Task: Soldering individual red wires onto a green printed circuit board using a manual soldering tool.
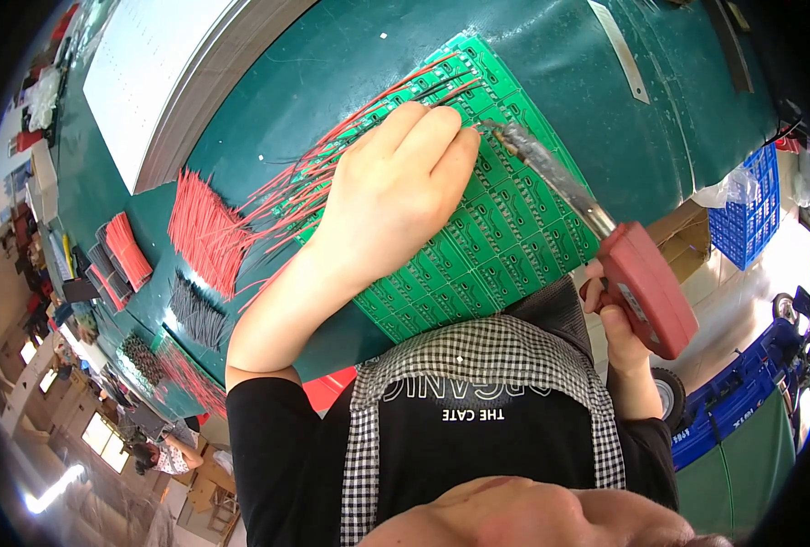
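My left hand (396,187) rests over a green circuit board panel (505,205), its fingers curled and pressed together. Whatever sits between the fingertips is hidden from above. Red wires (282,196) and a few black ones run beneath and beside this hand across the panel's left part. In my right hand (625,351) is a red-bodied soldering gun (646,283), with my fingers wrapped round its handle. Its dark tip reaches the board just right of my left fingertips. Several rows of small printed units cover the panel, which lies at a slant close to my checked apron.
Left of the board lie a loose red wire pile (206,232), black wires (195,312) and tied red bundles (127,251). A white sheet stack (141,91) stands behind them. A metal strip (622,50) lies far right. Beyond the table are a blue crate (747,214) and a blue vehicle (742,392).
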`<state>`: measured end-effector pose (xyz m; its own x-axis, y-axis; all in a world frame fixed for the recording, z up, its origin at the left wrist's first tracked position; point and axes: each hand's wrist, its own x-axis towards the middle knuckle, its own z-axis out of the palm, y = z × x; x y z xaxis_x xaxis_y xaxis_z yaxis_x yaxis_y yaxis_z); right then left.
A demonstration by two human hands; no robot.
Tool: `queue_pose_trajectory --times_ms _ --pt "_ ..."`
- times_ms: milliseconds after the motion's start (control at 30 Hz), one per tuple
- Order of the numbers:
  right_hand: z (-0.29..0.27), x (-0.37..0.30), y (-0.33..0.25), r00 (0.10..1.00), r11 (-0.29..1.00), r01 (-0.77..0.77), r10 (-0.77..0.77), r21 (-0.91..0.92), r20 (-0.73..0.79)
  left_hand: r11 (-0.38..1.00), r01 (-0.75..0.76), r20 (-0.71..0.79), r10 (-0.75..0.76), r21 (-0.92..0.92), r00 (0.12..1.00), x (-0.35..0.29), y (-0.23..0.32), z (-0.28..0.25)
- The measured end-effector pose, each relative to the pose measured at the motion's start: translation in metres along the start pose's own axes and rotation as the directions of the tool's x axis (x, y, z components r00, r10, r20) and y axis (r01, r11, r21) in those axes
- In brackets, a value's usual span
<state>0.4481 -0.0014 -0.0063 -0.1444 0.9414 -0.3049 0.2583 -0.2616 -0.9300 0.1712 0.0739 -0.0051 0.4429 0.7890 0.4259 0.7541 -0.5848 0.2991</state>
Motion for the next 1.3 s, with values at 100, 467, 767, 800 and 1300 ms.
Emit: queue_pose_trajectory --times_ms 100,467,767,800,1300 --pt "0.004 0.006 -0.011 0.997 0.97 0.025 -0.042 0.243 0.064 0.993 0.105 0.097 -0.101 -0.046 0.99 -0.001 0.005 -0.004" --pt "0.002 0.007 -0.008 0.991 0.954 0.113 -0.13 0.278 0.04 0.999 0.012 -0.024 -0.011 0.03 1.0 0.004 0.0 0.005" --pt "0.006 0.007 -0.004 0.985 0.957 0.17 -0.173 0.234 -0.01 0.999 0.032 -0.035 -0.032 0.016 0.999 0.01 -0.002 0.012" --pt "0.007 0.007 -0.003 0.982 0.954 0.189 -0.185 0.231 -0.04 0.999 0.032 -0.034 -0.031 0.016 0.999 0.01 -0.002 0.012" --pt "-0.009 0.001 0.013 0.996 0.996 0.09 -0.09 -0.026 0.014 0.998 -0.003 -0.026 0.004 0.068 1.0 0.011 -0.001 0.012"
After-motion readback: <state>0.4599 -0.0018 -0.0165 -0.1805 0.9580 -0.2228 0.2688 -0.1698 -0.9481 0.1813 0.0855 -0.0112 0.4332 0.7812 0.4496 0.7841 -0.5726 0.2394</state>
